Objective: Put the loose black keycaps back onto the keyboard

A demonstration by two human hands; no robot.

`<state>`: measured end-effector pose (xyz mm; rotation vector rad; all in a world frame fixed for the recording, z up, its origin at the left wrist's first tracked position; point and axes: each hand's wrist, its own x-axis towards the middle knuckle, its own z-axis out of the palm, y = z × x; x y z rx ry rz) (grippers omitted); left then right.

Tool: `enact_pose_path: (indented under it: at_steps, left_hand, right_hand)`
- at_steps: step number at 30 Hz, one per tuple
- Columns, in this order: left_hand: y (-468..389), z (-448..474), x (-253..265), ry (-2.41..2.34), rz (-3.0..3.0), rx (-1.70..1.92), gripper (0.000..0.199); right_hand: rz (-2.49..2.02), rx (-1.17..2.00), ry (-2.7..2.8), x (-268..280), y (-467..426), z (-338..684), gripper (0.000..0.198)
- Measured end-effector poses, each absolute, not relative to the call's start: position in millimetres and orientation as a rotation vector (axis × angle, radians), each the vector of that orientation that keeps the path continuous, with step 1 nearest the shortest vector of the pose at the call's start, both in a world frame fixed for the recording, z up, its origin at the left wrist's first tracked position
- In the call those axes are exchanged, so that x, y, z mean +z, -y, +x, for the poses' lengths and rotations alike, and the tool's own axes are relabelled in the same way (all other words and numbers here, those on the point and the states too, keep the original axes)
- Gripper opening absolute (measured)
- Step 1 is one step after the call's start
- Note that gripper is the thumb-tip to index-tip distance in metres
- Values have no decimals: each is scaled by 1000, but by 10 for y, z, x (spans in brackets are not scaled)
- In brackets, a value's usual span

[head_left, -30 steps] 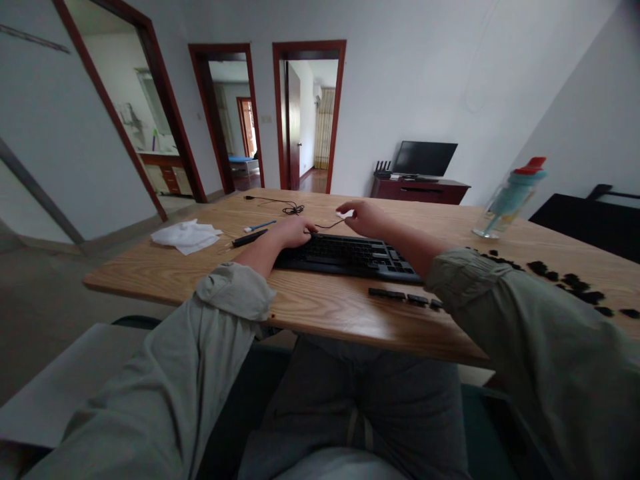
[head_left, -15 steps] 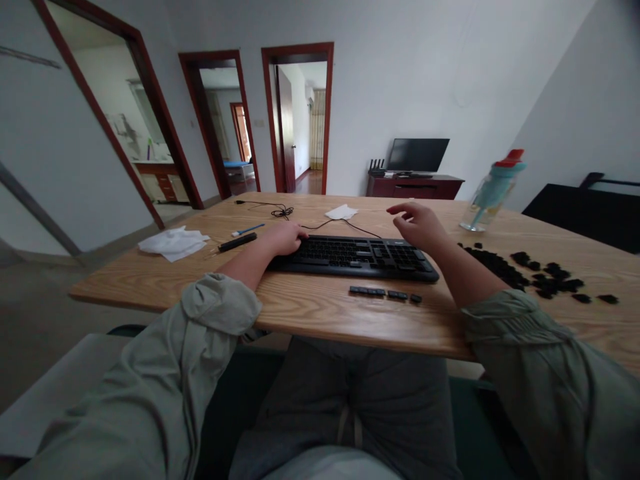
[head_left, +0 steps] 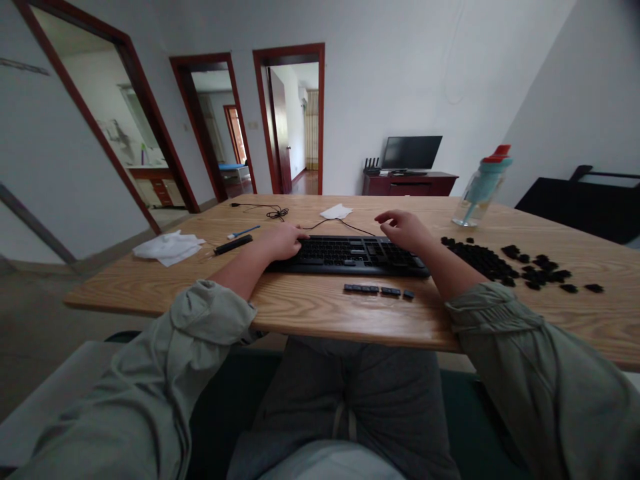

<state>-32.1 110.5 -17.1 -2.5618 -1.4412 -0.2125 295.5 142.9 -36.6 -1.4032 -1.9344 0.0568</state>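
Note:
A black keyboard [head_left: 345, 267] lies on the wooden table in front of me. My left hand [head_left: 284, 243] is closed over its left end, with the index finger along the top edge. Above the keyboard's upper right part hovers my right hand [head_left: 403, 229], its fingers bent and the index finger and thumb slightly apart; I see nothing between them. A short row of loose black keycaps [head_left: 361, 289] sits just below the keyboard's front edge. To the right of my right forearm lies a pile of black keycaps [head_left: 480, 261], with several more scattered beside it.
A water bottle [head_left: 481, 187] with a red lid stands at the back right. White tissues [head_left: 170, 247], a black stick-like tool [head_left: 233, 245] and a small blue brush [head_left: 244, 232] are on the left. Behind the keyboard are its coiled cable [head_left: 277, 213] and another tissue [head_left: 337, 211].
The whole view has shifted slightly, so things appear further left. My right hand has come a little lower over the keyboard's upper edge. My left hand stays on the keyboard's left end.

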Motion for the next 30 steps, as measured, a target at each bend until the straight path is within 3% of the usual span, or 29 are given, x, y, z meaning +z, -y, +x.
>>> enact_pose_path:
  at_steps: [4, 13, 18, 25, 30]
  left_hand:
    - [-554, 15, -182, 971, -2867, -494, 30]
    - [-307, 248, -296, 749, -2927, -166, 21]
    - [-364, 154, -163, 900, -2951, -209, 17]
    - [-1314, -294, 128, 1519, -2738, -779, 22]
    - [-1733, -463, -170, 1706, -2761, -676, 17]
  right_hand:
    - [-1435, 82, 1920, -348, -1397, 2936, 35]
    - [-1390, 85, 1932, -392, -1443, 2969, 32]
    - [-1393, 71, 1946, -393, -1451, 2975, 32]
    - [-1404, 118, 1954, -392, -1430, 2957, 30]
    - [-1415, 158, 1947, -398, -1418, 2947, 30]
